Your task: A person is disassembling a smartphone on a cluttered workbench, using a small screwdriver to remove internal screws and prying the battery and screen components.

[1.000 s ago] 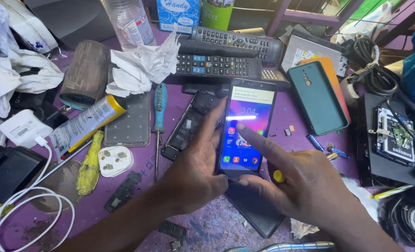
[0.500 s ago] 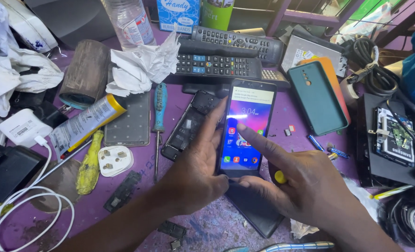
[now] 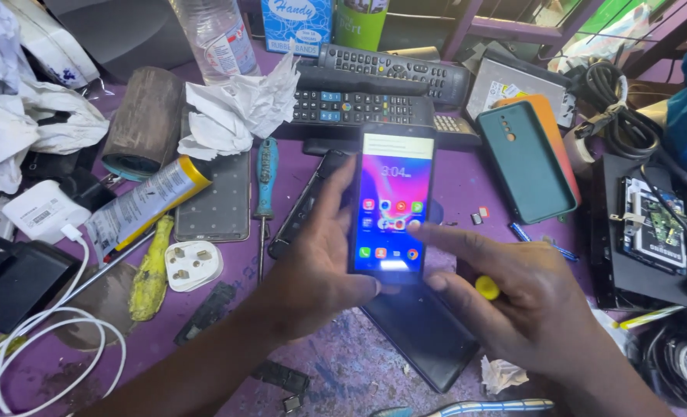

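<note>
Bright screen colours mark the phone (image 3: pixel 391 205), held upright at the centre of the frame by the left hand (image 3: pixel 312 266), whose grip pinches it along its left edge and under its bottom end. The right hand (image 3: pixel 513 297) grasps nothing; its forefinger lies stretched across the lower screen, touching the icons.

That pinch looks light to me: a firmer tap could tip the phone out of the grip onto the dark slab (image 3: pixel 425 332) lying just below it, or onto the purple bench (image 3: pixel 467 181). A sideways slip might knock the blue screwdriver (image 3: pixel 265 181) or the black strip (image 3: pixel 305 205) beside the wrist. The teal phone case (image 3: pixel 525 162), right of centre, lies well apart.
</note>
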